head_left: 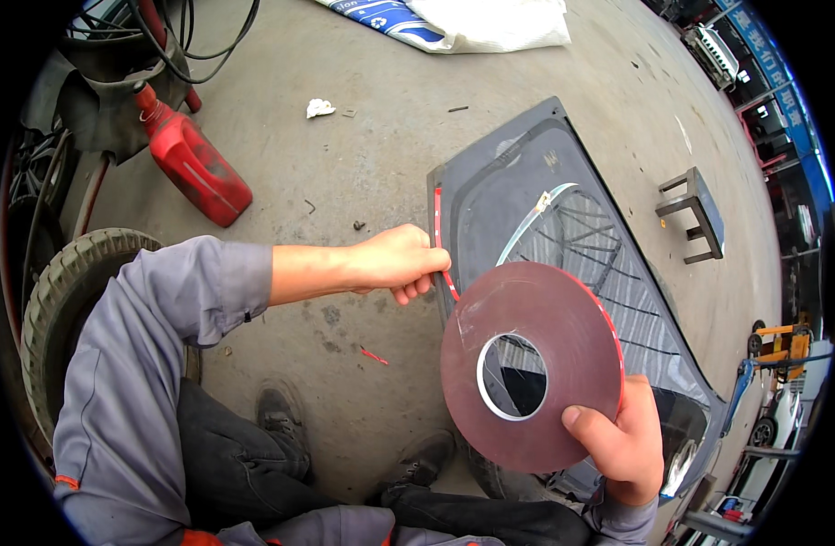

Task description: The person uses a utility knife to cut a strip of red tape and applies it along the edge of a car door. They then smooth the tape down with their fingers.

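Note:
My right hand (pixel 625 441) grips a large maroon roll of adhesive tape (pixel 472 382) with a white core, thumb on its near face. A red tape strip (pixel 437 214) runs along the left edge of a dark grey panel (pixel 487 177) with a glossy, reflective middle. At that edge my left hand (pixel 399 262) is closed, fingers curled and thumb pressed on the strip. From there the strip leads down toward the roll, which hides part of the panel. A pale curved strip or streak (pixel 522 227) shows on the panel's surface.
At the left are a red plastic jug (pixel 195 168), a tyre (pixel 49 314) and black cables (pixel 217 56). A white and blue sack (pixel 499 25) lies at the far side. Right of the panel stands a small stool (pixel 699 214). A red scrap (pixel 374 356) lies near my shoes.

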`<state>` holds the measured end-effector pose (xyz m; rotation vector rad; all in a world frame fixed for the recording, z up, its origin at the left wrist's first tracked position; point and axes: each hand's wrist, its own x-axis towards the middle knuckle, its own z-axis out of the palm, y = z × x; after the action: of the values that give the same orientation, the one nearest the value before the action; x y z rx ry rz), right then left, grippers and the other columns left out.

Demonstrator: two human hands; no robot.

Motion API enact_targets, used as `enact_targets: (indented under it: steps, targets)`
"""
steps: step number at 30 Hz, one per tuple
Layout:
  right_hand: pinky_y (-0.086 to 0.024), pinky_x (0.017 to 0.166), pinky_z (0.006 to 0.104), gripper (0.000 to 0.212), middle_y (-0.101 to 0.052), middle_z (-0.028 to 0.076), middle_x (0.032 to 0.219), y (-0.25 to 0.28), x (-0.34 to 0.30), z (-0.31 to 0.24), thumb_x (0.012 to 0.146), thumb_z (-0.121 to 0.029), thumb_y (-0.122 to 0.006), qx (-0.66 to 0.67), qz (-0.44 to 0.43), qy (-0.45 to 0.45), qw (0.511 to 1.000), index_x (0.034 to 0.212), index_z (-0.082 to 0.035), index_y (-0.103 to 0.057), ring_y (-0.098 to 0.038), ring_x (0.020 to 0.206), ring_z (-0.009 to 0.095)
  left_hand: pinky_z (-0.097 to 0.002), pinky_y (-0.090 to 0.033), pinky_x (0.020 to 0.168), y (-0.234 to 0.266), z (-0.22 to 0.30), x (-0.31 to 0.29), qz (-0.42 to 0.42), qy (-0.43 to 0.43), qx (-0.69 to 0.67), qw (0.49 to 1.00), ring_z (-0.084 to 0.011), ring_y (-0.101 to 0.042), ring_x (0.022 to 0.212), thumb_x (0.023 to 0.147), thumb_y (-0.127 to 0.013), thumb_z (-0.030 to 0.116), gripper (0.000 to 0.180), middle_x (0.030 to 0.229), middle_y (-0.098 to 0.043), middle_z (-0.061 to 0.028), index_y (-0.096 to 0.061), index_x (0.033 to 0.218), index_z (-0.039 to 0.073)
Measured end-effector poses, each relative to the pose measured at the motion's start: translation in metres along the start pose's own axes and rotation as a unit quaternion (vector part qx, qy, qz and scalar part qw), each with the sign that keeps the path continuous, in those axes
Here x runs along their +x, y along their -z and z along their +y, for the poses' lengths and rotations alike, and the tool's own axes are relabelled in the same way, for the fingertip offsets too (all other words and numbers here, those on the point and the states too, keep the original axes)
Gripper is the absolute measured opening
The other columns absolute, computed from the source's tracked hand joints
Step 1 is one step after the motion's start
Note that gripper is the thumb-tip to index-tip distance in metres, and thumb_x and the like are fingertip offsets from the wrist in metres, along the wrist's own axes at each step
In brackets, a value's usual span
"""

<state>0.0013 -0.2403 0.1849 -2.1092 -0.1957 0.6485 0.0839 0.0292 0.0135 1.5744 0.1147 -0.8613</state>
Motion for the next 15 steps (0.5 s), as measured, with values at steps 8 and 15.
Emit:
enact_targets:
  steps: [8, 15]
  targets:
    - [-0.046, 0.053, 0.0303, 0.018, -0.063, 0.009, 0.063, 0.0011, 0.0020, -0.0052, 0.076, -0.010, -0.060, 0.014, -0.021, -0.008, 1.000, 0.085, 0.005, -0.066, -0.055, 0.054, 0.014, -0.0295, -0.051, 0.050, -0.0005, 0.0028, -0.0009, 0.005, 0.006, 0.002, 1.000, -0.0143, -0.057, 0.053, 0.088, -0.059, 0.027, 0.032, 0.063, -0.058, -0.0067, -0.059, 0.070, 0.001]
    - [-0.046, 0.053, 0.0305, 0.018, -0.062, 0.009, 0.062, -0.0002, 0.0015, -0.0030, 0.077, -0.010, -0.060, 0.000, -0.027, -0.011, 1.000, 0.085, 0.004, -0.066, -0.055, 0.053, 0.015, -0.0281, -0.052, 0.050, -0.0003, -0.0006, -0.0004, -0.001, -0.003, 0.004, 1.000, -0.0129, -0.057, 0.054, 0.088, -0.062, 0.024, 0.026, 0.065, -0.058, -0.0056, -0.060, 0.077, 0.001]
